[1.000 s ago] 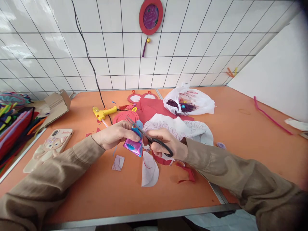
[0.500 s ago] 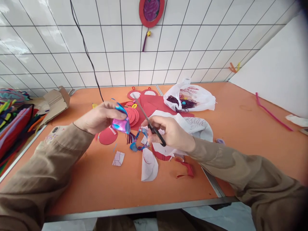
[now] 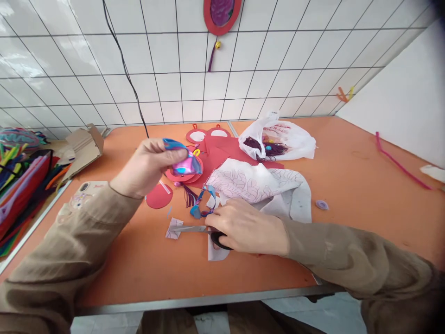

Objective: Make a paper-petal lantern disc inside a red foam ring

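My left hand (image 3: pixel 148 164) is raised above the orange table (image 3: pixel 132 260) and pinches a shiny pink and blue foil piece (image 3: pixel 184 162). My right hand (image 3: pixel 243 227) rests low on the table, its fingers in the black handles of a pair of scissors (image 3: pixel 198 229) whose blades lie flat and point left, touching a small paper scrap (image 3: pixel 173 228). A blue and pink foil offcut (image 3: pixel 201 204) lies just behind my right hand. Red paper discs (image 3: pixel 159 197) lie under my left hand.
A white printed sheet (image 3: pixel 257 183) and red card pieces (image 3: pixel 219 148) lie behind. A white plastic bag (image 3: pixel 278 139) sits at the back. A phone (image 3: pixel 81 190) in a cartoon case and coloured pipe cleaners (image 3: pixel 17 181) are at the left. A black cable (image 3: pixel 121 60) hangs down the tiled wall.
My right hand has come down from the foil and laid the scissors flat on the table. My left hand has lifted the foil piece up and to the left.
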{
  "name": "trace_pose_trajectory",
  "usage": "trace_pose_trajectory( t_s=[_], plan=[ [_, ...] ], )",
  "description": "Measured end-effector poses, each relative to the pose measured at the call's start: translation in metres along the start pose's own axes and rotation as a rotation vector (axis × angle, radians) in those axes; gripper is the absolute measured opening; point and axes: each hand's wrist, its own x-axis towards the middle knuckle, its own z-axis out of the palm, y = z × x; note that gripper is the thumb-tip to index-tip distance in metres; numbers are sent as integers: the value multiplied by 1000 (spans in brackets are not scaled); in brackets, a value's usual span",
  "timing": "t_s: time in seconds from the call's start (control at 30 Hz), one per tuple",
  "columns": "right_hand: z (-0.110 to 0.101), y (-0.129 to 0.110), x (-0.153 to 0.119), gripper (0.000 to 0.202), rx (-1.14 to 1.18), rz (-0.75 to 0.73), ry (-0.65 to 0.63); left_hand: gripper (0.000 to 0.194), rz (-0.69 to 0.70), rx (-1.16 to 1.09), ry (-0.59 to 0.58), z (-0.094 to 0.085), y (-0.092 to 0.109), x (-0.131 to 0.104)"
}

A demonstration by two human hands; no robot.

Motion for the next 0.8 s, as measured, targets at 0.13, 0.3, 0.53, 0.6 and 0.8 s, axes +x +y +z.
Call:
trace_pose_trajectory(
  t_s=[0.13, 0.3, 0.53, 0.6, 0.8],
  plan=[
    [4, -1, 0, 8, -128, -81, 18, 24, -103, -13, 3, 13, -30, 3],
    [1, -3, -1, 9, -164, -129, 46, 23, -138, -69, 15, 16, -44, 3],
    [-2, 4, 4, 12, 108, -17, -101, 27, -195, -156, 27, 13, -53, 7],
    [-3, 6, 6, 14, 228, 8, -116, 28, -200, -187, 55, 12, -54, 8],
    [-11, 13, 7, 11, 399, -6, -84, 24, -159, -290, 147, 10, -49, 11]
  ],
)
